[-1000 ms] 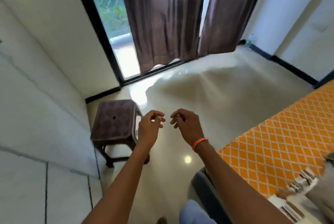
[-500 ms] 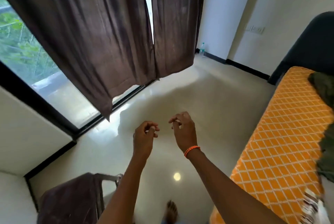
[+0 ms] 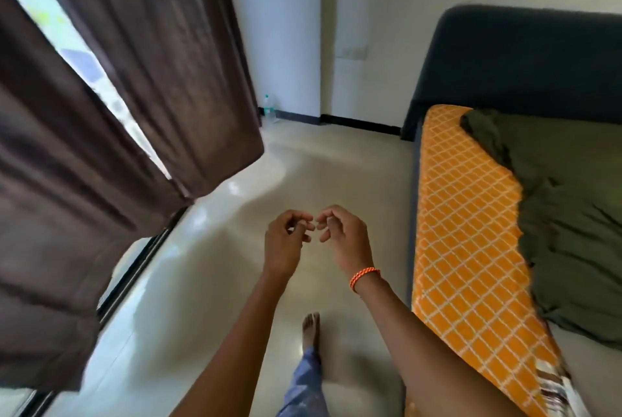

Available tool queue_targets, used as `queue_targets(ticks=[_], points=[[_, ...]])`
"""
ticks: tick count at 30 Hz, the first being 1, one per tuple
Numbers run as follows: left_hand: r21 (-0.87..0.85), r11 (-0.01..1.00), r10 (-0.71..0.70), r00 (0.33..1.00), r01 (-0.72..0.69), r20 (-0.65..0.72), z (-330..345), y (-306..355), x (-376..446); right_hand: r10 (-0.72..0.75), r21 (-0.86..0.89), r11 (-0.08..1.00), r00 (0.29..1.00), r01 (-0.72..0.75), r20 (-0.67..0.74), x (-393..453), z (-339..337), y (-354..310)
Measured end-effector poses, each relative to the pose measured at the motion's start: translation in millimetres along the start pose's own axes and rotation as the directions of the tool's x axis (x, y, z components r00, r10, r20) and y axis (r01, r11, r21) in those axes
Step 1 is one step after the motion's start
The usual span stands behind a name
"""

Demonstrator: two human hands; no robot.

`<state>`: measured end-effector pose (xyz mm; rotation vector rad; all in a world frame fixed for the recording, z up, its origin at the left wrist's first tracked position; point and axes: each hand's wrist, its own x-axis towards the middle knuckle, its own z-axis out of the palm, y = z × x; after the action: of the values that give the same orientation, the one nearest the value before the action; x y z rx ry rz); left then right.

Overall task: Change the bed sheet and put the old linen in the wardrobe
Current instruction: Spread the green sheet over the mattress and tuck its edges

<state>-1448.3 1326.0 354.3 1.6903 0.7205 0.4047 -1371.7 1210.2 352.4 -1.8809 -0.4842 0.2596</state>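
Both hands are up in front of the body, over the pale glossy floor (image 3: 208, 282). The left hand (image 3: 284, 241) has its fingers loosely curled with nothing in them, and the right hand (image 3: 343, 238), an orange braided band (image 3: 364, 277) on its wrist, is the same: loose curl, holding nothing. Their fingertips nearly meet, though whether they touch is hard to tell. To the right lies the bed, its mattress dressed in an orange sheet with a white lattice pattern (image 3: 468, 248). A rumpled dark green sheet (image 3: 572, 231) is spread over the farther part of the bed, against the dark padded headboard (image 3: 525, 63). On the left, brown curtains (image 3: 101, 113) hang at the window. A clear plastic bottle (image 3: 268, 108) stands in the far corner by the wall. One bare foot (image 3: 310, 327) is planted below the hands.
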Motion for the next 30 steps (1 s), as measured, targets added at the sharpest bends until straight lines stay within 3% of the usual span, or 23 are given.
queue_targets(ticks=[7, 15, 26, 30], points=[[-0.002, 1.0, 0.02, 0.968, -0.021, 0.248, 130, 49, 209, 0.119, 0.001, 0.993, 0.975, -0.121, -0.187, 199, -67, 46], [0.025, 0.994, 0.075, 0.842, -0.105, 0.534, 308, 123, 377, 0.25, 0.08, 0.968, 0.869, -0.239, -0.427, 369, -192, 108], [0.13, 0.982, 0.021, 0.767, -0.135, 0.641, 571, 186, 579, 0.364, 0.159, 0.931, 0.794, -0.329, -0.487, 619, -357, 219], [0.132, 0.981, 0.019, 0.739, -0.145, 0.674, 667, 217, 651, 0.345, 0.151, 0.937, 0.776, -0.315, -0.527, 705, -430, 247]])
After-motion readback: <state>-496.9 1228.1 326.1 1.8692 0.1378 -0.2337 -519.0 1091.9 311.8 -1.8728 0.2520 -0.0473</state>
